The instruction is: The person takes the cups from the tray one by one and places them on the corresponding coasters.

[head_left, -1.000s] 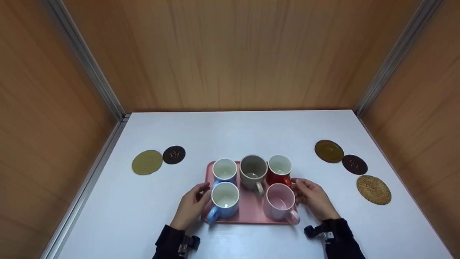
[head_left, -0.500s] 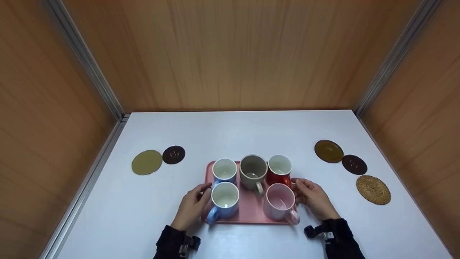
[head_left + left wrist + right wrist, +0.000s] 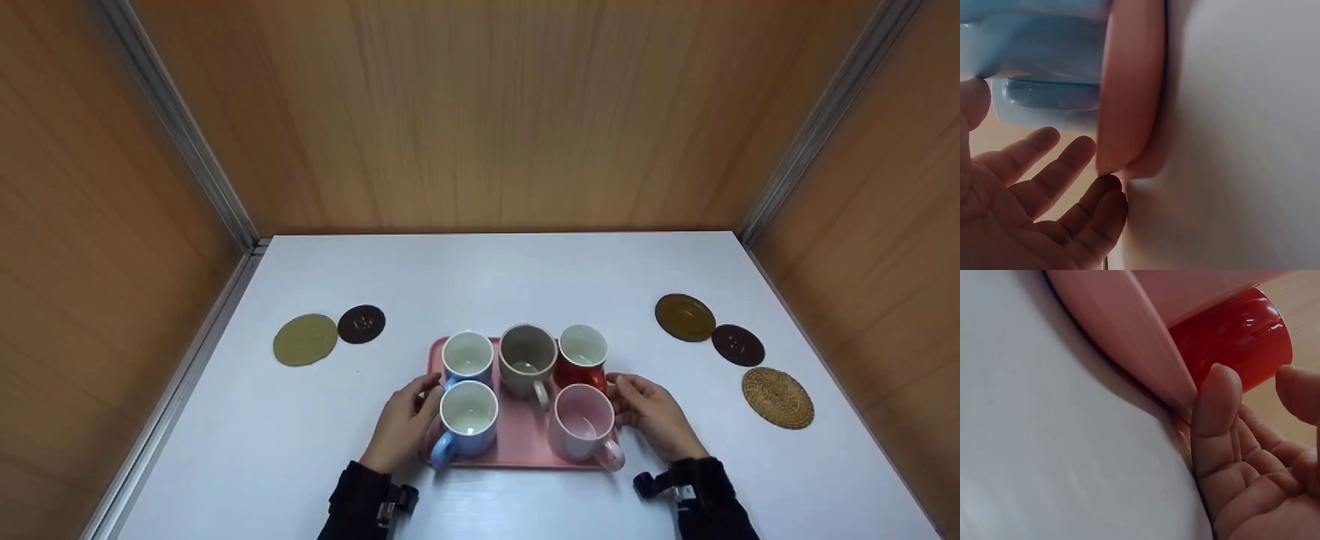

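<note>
A pink tray (image 3: 519, 442) bears several upright mugs. At the back are a light blue mug (image 3: 468, 360), a grey mug (image 3: 527, 364) and a red mug (image 3: 582, 371); in front are a blue-handled mug (image 3: 469, 435) and a pink mug (image 3: 576, 435). My left hand (image 3: 405, 424) is at the tray's left side, its lower fingertips touching the rim (image 3: 1131, 95) in the left wrist view, fingers loosely bent. At the right side my right hand (image 3: 655, 415) has its fingertips against the rim (image 3: 1123, 326), close to the red mug. Neither thumb grips the tray.
On the white table (image 3: 510, 277), an olive coaster (image 3: 305, 340) and a dark coaster (image 3: 361, 324) lie at left. A brown coaster (image 3: 685, 317), another dark coaster (image 3: 738, 345) and a woven coaster (image 3: 778, 397) lie at right. Wooden panels (image 3: 480, 112) enclose the back and sides.
</note>
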`<state>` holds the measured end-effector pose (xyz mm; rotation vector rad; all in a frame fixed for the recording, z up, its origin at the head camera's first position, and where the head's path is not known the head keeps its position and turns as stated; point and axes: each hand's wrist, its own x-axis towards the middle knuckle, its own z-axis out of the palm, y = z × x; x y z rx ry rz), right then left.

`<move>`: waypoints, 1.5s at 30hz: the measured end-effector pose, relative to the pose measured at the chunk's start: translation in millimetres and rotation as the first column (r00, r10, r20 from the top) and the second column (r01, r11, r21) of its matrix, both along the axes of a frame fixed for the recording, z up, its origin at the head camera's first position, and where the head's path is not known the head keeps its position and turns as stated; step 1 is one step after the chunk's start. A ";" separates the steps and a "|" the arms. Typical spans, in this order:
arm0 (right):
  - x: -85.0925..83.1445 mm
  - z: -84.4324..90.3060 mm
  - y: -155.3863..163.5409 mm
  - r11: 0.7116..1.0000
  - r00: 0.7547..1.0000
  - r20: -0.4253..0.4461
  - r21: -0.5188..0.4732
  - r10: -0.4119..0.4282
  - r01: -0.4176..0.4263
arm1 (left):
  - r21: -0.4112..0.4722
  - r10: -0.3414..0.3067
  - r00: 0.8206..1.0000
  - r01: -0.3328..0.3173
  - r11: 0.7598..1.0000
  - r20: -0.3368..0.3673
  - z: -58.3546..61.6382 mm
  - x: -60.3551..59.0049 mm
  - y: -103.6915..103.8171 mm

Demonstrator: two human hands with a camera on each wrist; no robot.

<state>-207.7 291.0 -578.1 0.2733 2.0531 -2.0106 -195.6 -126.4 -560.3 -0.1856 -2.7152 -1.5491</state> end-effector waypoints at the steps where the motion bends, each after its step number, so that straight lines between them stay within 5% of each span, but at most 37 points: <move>1: 0.2 -0.1 -0.3 1.000 1.000 -0.001 -0.001 0.003 -0.003 | -0.004 -0.001 1.000 0.001 1.000 -0.008 -0.1 -1.0 0.3; 16: -0.5 -1.1 1.1 1.000 1.000 0.000 0.014 0.006 -0.006 | -0.004 -0.003 1.000 0.003 1.000 -0.017 -1.7 -11.9 2.5; 25: -0.4 -1.6 1.6 1.000 1.000 0.011 0.014 0.006 -0.006 | 0.047 -0.009 0.999 0.008 0.999 0.035 1.7 -21.7 -4.2; 33: -0.9 -0.8 -0.1 1.000 1.000 0.003 0.018 -0.001 0.001 | 0.098 0.081 0.986 -0.096 0.991 0.149 4.6 -50.2 -18.2; 38: -1.1 -2.9 -0.5 1.000 1.000 0.012 0.014 -0.003 0.003 | 0.044 0.151 0.973 -0.161 0.986 0.176 7.6 -70.5 -36.2; 45: -2.8 -3.1 2.0 1.000 1.000 0.016 0.018 -0.007 0.007 | -0.018 0.166 0.958 -0.167 0.986 0.233 13.8 -94.6 -52.8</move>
